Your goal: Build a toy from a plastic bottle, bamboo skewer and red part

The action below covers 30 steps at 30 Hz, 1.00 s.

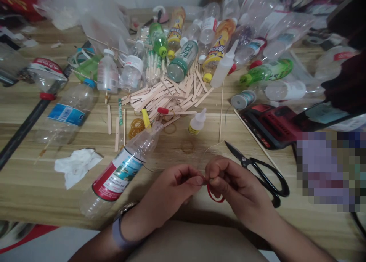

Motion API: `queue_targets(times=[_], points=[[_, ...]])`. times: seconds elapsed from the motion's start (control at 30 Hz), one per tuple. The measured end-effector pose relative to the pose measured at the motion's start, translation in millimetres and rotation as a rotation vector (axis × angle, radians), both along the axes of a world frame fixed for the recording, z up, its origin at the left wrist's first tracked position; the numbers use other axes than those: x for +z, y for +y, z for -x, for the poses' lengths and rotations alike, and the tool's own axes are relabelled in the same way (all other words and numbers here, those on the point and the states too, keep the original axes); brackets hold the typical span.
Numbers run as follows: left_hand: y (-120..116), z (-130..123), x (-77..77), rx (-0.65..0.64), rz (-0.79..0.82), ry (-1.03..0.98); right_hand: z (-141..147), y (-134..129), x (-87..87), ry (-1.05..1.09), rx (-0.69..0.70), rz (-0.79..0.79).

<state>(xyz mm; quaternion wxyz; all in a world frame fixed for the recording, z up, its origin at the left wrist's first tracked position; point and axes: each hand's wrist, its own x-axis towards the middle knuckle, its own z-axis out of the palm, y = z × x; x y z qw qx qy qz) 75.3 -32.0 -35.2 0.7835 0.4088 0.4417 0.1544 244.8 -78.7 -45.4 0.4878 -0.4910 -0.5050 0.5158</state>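
My left hand (171, 195) and my right hand (240, 189) meet at the table's near edge, fingertips almost touching. Between my right thumb and fingers is a thin red ring (211, 195), its loop hanging below them. My left thumb and forefinger pinch a fine thread or wire at the same spot; its exact path between the fingers is hard to make out. A dark thin strand (153, 170) runs from beside my left hand to a clear bottle with a red and blue label (114, 178), lying tilted on the left. Black-handled scissors (251, 164) lie open-bladed beside my right hand.
Ahead lie a small glue bottle (197, 122), rubber bands (136, 128) and a heap of wooden sticks (160, 98). Many plastic bottles crowd the back. A crumpled tissue (77, 164) is at left; a red and black battery tool (265, 124) stands at right, near a thin stick (254, 136).
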Motion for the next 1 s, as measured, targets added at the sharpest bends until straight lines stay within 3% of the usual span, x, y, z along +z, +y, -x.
queue_targets(times=[0.2, 0.4, 0.47, 0.57, 0.7, 0.83, 1.0], points=[[-1, -1, 0.6, -0.013, 0.136, 0.049, 0, -1, -0.4, -0.328, -0.043, -0.223], [-2, 0, 1.7, 0.013, 0.024, 0.050, 1, -1, -1.0, -0.492, -0.050, -0.332], [-6, 1, 1.1, -0.013, -0.125, 0.129, 1, -2, -1.2, -0.516, -0.052, -0.343], [-11, 4, -0.8, -0.083, -0.527, 0.327, 2, -2, -1.3, -0.530, -0.069, -0.328], [-15, 6, -1.7, -0.213, -1.016, 0.506, 3, 0, -1.4, -0.404, -0.068, -0.139], [-15, 8, -0.8, -0.351, -1.233, 0.566, 2, 2, -2.0, -0.065, 0.058, 0.163], [-14, 8, -0.6, -0.378, -1.414, 0.553, 2, 3, -2.1, 0.346, 0.124, 0.327]])
